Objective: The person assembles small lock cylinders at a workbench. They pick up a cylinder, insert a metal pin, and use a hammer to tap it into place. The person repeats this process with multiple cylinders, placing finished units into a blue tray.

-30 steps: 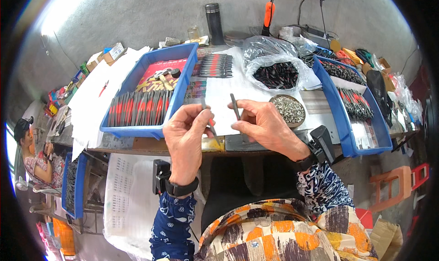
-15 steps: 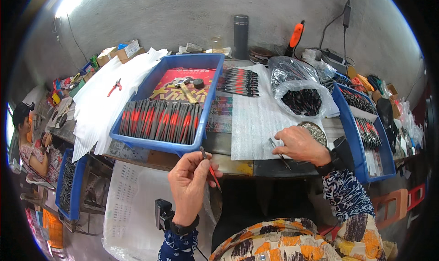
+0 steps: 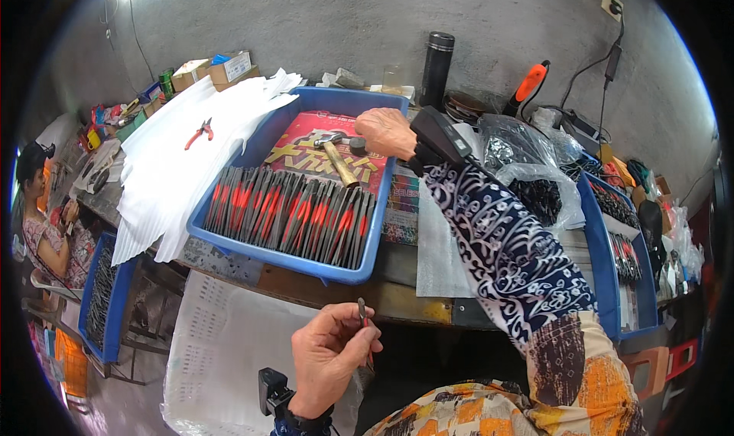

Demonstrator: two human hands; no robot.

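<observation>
My left hand is closed in front of the bench, pinching a slim black-and-red tool upright between thumb and fingers; its exact kind is unclear. My right hand reaches over the right wall of a blue tray, its fingers curled beside a dark round piece. What those fingers hold, if anything, is hidden. Left of the round piece lies a hammer with a wooden handle, on a red printed sheet. A dense row of black-and-red tools fills the tray's near side.
White foam sheets with red pliers lie left of the tray. A dark flask stands behind. To the right are a plastic bag of black parts and another blue tray. A person sits at far left.
My right hand has moved from the white sheet on the right up and left to the blue tray. My left hand still holds the slim tool. The view has shifted.
</observation>
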